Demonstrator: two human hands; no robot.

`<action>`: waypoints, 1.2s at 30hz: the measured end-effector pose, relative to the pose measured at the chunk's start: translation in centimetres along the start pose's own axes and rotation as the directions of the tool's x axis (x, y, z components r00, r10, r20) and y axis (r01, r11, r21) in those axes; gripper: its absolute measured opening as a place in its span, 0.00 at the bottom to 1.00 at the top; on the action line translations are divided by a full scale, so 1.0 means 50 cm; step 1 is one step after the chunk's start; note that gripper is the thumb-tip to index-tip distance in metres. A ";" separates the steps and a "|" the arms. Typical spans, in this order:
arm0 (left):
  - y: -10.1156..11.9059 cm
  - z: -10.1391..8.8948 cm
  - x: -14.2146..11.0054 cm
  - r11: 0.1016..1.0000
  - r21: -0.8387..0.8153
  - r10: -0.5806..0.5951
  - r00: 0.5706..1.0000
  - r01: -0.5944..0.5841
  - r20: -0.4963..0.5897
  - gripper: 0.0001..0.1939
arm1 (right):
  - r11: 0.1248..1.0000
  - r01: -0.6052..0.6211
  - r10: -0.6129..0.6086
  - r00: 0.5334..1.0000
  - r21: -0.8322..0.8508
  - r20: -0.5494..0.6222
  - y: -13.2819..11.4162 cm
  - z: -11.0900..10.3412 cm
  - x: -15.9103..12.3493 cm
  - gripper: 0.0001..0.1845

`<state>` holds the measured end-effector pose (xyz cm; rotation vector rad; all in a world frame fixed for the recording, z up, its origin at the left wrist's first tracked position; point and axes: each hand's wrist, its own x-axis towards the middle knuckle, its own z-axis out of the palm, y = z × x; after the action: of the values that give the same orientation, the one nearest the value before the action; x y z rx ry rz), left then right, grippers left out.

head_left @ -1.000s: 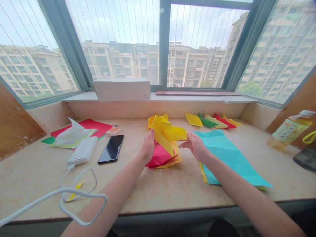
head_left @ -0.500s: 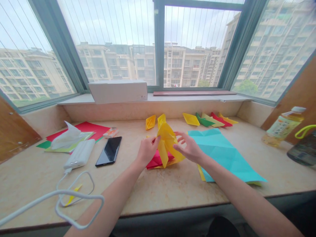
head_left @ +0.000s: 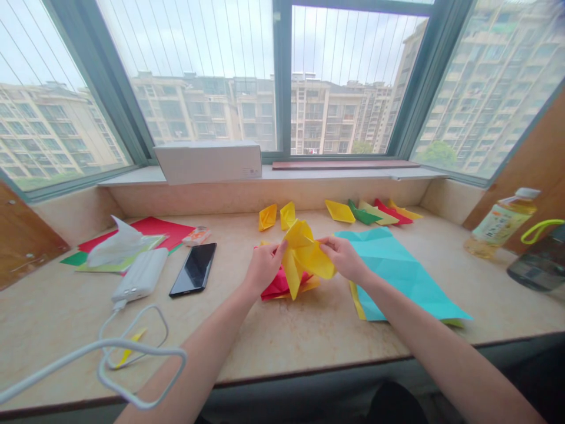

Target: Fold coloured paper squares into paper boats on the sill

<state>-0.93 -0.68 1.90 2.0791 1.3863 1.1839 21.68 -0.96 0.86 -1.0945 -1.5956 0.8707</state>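
Note:
A partly folded yellow paper (head_left: 303, 254) is held up just above the stone sill between both hands. My left hand (head_left: 263, 266) pinches its left edge. My right hand (head_left: 345, 258) pinches its right edge, fingers closed on the sheet. Under it lie a pink folded paper (head_left: 276, 285) and an orange-yellow sheet (head_left: 309, 285). Two small yellow folded pieces (head_left: 277, 216) sit just behind.
A crumpled teal sheet (head_left: 399, 272) lies to the right, over a yellow sheet. A row of folded paper boats (head_left: 371, 212) lines the back. At left are a black phone (head_left: 193, 268), white power bank (head_left: 140, 274) with cable, tissues and red paper. Bottles (head_left: 501, 222) stand far right.
The yellow paper, spread wide a second ago, has been gathered narrower. My right hand went from open fingers near it to a pinch on its right edge. The view shifted slightly.

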 end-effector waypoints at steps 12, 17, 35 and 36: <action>-0.015 0.014 0.010 0.944 -0.310 -0.156 0.980 0.110 -0.126 0.12 | 0.984 -0.052 0.035 0.994 0.169 0.106 0.003 0.016 -0.005 0.13; -0.021 0.030 0.012 0.747 -0.637 -0.241 0.970 0.192 0.010 0.13 | 0.971 -0.089 0.062 0.990 0.220 0.123 0.001 0.013 -0.003 0.12; 0.023 0.024 -0.013 0.711 -0.627 -0.157 0.941 0.318 0.298 0.23 | 0.871 0.210 -0.170 0.977 -0.445 0.128 0.025 0.012 -0.012 0.06; 0.025 0.025 -0.014 0.690 -0.640 -0.164 0.934 0.339 0.318 0.24 | 0.876 0.206 -0.173 0.978 -0.436 0.115 0.025 0.012 -0.012 0.06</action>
<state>0.65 -1.67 1.74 1.3819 0.8800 1.0650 21.47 -1.13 -0.62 -1.2004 -1.9887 0.4216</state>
